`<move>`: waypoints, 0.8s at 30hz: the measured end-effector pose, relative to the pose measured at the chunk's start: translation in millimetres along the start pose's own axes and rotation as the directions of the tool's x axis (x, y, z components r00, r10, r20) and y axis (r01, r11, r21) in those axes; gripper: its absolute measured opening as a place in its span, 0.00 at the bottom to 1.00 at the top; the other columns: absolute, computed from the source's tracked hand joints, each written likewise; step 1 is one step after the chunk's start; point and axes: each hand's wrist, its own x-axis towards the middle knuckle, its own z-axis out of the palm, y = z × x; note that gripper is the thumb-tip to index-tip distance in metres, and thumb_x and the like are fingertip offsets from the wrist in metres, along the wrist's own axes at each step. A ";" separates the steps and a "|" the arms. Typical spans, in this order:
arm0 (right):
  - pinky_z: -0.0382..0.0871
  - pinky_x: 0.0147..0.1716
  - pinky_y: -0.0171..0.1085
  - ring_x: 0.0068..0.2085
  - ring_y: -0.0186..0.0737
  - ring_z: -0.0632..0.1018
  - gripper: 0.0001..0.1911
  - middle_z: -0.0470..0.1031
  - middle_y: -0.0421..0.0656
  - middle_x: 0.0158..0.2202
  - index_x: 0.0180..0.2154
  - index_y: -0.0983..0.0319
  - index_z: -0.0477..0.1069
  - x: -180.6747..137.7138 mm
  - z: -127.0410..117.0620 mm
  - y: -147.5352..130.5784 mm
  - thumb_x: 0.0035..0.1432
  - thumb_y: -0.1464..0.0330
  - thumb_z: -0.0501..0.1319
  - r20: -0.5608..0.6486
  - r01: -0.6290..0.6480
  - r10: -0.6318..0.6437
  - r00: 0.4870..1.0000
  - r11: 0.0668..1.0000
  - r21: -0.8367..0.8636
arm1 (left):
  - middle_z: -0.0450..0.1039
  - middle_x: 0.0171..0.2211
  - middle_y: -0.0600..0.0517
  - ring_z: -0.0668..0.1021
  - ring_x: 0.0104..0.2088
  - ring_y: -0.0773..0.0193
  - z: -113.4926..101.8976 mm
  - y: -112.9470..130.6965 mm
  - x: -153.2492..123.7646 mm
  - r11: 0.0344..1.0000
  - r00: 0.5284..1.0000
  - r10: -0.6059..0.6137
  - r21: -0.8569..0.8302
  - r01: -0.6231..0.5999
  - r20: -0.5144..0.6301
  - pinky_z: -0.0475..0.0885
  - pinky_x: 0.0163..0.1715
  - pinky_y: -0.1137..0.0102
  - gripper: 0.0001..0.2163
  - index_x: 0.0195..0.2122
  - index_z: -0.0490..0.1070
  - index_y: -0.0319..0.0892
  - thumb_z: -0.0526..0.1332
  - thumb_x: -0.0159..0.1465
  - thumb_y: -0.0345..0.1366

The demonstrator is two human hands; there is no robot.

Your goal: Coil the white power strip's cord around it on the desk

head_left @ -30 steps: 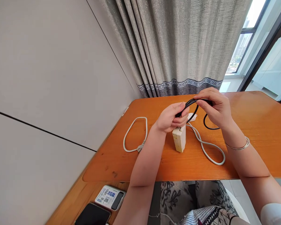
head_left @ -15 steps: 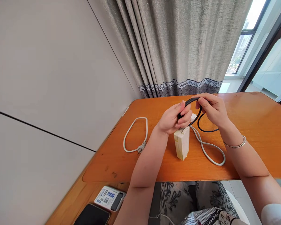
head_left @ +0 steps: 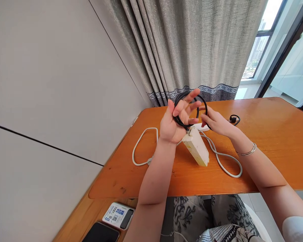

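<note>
Loops of black cable lie across the palm of my left hand, held by the thumb side while the other fingers are spread. My right hand pinches a strand of the same cable just to the right. Below the left hand, a cream box-shaped power adapter hangs tilted from the cable, close over the table. The cable's black connector end rests on the table beyond my right wrist. A white object, partly hidden behind the adapter, lies under the hands.
On the orange wooden table, a white cord loops at left, partly behind my left forearm. Another white cord loops at right. A white device and a black phone lie lower left. A curtain hangs behind.
My left hand has moved left and its fingers have spread, with cable loops around them. My right hand has moved left and down. The adapter has tilted, and the connector end now shows.
</note>
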 end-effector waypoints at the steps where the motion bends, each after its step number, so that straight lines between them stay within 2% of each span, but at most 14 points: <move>1: 0.71 0.36 0.37 0.32 0.39 0.79 0.19 0.77 0.41 0.29 0.58 0.66 0.63 -0.9 0.5 -1.4 0.70 0.65 0.51 0.097 -0.044 0.051 0.994 0.996 -0.074 | 0.75 0.53 0.46 0.78 0.54 0.54 -1.1 2.2 0.0 0.999 1.000 0.031 -0.007 -0.031 -0.002 0.79 0.26 0.72 0.24 0.24 0.58 0.42 0.55 0.68 0.56; 3: 0.69 0.35 0.37 0.33 0.40 0.80 0.18 0.80 0.46 0.34 0.57 0.66 0.64 -5.0 0.8 -7.9 0.69 0.67 0.55 0.277 -0.060 0.127 0.952 0.969 -0.239 | 0.74 0.55 0.47 0.75 0.59 0.53 -4.2 5.5 0.5 0.997 0.997 0.081 -0.010 -0.081 -0.004 0.81 0.32 0.69 0.22 0.25 0.61 0.42 0.56 0.69 0.54; 5: 0.67 0.32 0.37 0.34 0.42 0.81 0.15 0.81 0.51 0.39 0.53 0.66 0.67 -11.9 0.1 -18.9 0.68 0.65 0.56 0.362 0.003 0.160 0.919 0.912 -0.411 | 0.73 0.57 0.47 0.73 0.61 0.52 -8.2 6.8 1.8 0.994 0.993 0.113 0.009 -0.113 -0.022 0.82 0.37 0.66 0.20 0.27 0.62 0.43 0.57 0.69 0.52; 8: 0.61 0.28 0.37 0.34 0.46 0.81 0.14 0.81 0.53 0.38 0.49 0.66 0.71 -24.0 -2.5 -40.1 0.71 0.64 0.54 0.283 0.052 0.174 0.943 0.764 -0.643 | 0.73 0.57 0.47 0.73 0.62 0.52 -14.5 5.2 5.9 0.990 0.988 0.139 0.039 -0.137 -0.061 0.82 0.40 0.65 0.18 0.27 0.64 0.43 0.58 0.69 0.50; 10: 0.57 0.27 0.38 0.32 0.45 0.80 0.14 0.81 0.51 0.35 0.48 0.64 0.72 -31.1 -4.4 -53.1 0.72 0.64 0.53 0.220 0.061 0.144 0.965 0.690 -0.721 | 0.73 0.58 0.48 0.73 0.62 0.53 -17.9 2.8 9.3 0.988 0.986 0.153 0.036 -0.151 -0.071 0.82 0.42 0.64 0.18 0.27 0.64 0.43 0.58 0.69 0.49; 14: 0.53 0.26 0.37 0.31 0.39 0.78 0.13 0.80 0.47 0.33 0.43 0.62 0.75 -40.1 -6.5 -67.0 0.71 0.63 0.54 0.203 0.184 -0.054 0.978 0.687 -0.703 | 0.72 0.58 0.49 0.75 0.60 0.53 -20.5 -1.9 13.2 0.988 0.987 0.152 0.029 -0.150 -0.052 0.82 0.43 0.64 0.19 0.25 0.63 0.42 0.59 0.68 0.48; 19: 0.53 0.26 0.36 0.30 0.36 0.75 0.20 0.76 0.45 0.30 0.40 0.63 0.76 -44.7 -7.9 -64.7 0.73 0.60 0.49 0.156 0.336 -0.311 0.938 0.697 -0.633 | 0.72 0.58 0.47 0.78 0.58 0.50 -16.3 -9.4 9.4 0.996 0.995 0.086 0.029 -0.087 0.046 0.80 0.48 0.60 0.21 0.24 0.62 0.41 0.61 0.67 0.50; 21: 0.55 0.27 0.35 0.31 0.36 0.75 0.22 0.77 0.45 0.32 0.39 0.63 0.76 -45.2 -8.8 -61.8 0.74 0.60 0.48 0.150 0.391 -0.383 0.911 0.692 -0.607 | 0.73 0.58 0.46 0.80 0.53 0.52 -14.3 -14.3 6.7 0.996 0.992 0.045 0.069 -0.053 0.116 0.79 0.46 0.62 0.22 0.24 0.61 0.41 0.63 0.65 0.52; 24: 0.63 0.30 0.35 0.37 0.38 0.78 0.21 0.79 0.48 0.41 0.42 0.63 0.77 -44.8 -10.7 -58.0 0.74 0.60 0.47 0.102 0.445 -0.477 0.873 0.691 -0.570 | 0.77 0.51 0.44 0.82 0.38 0.60 -12.1 -21.5 2.7 0.982 0.982 -0.013 0.190 -0.024 0.190 0.78 0.34 0.68 0.26 0.23 0.61 0.41 0.65 0.60 0.59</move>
